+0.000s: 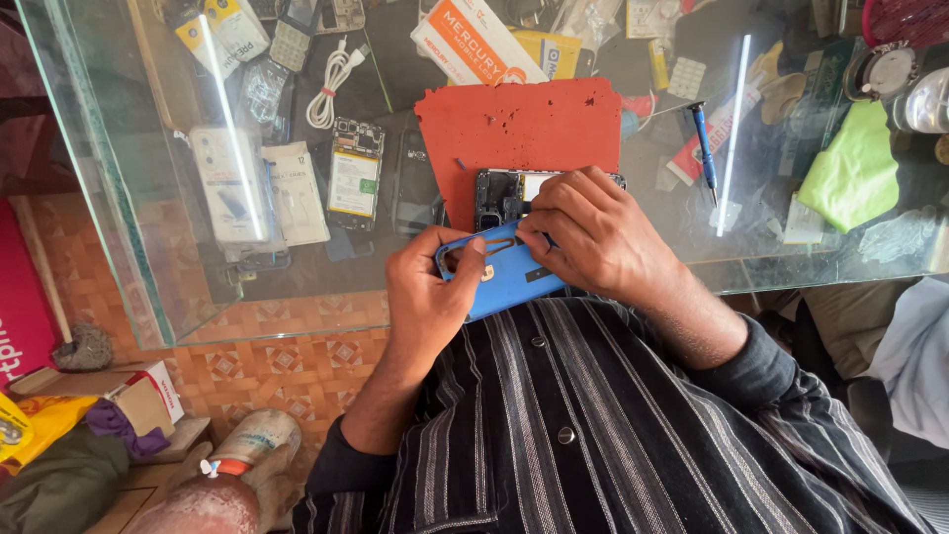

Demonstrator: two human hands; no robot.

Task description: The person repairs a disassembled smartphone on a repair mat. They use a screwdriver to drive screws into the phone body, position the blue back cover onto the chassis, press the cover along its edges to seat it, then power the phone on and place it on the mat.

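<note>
Two hands meet over a blue phone back cover [499, 282] held just in front of the red work mat [519, 133], at the near edge of the glass counter [148, 287]. The left hand [425, 297] is closed on the cover's left end, thumb laid across its face near the camera cut-out, apparently to keep the panel steady. The right hand [593, 232] is curled over the cover's upper right edge, its fingertips pinching or pressing something small there — what exactly is hidden under the fingers. Between cover and mat lies an opened smartphone [504, 193], its circuit board exposed, resting on the mat's near edge, likely so that the bare parts stay on a soft surface. To the right of the mat a blue screwdriver [704, 148] lies on the glass, within reach. To the mat's left, under the glass, sit another opened handset with its battery showing [354, 173] and a coiled white cable [331, 84] — stock or spares, by the look of it.
</note>
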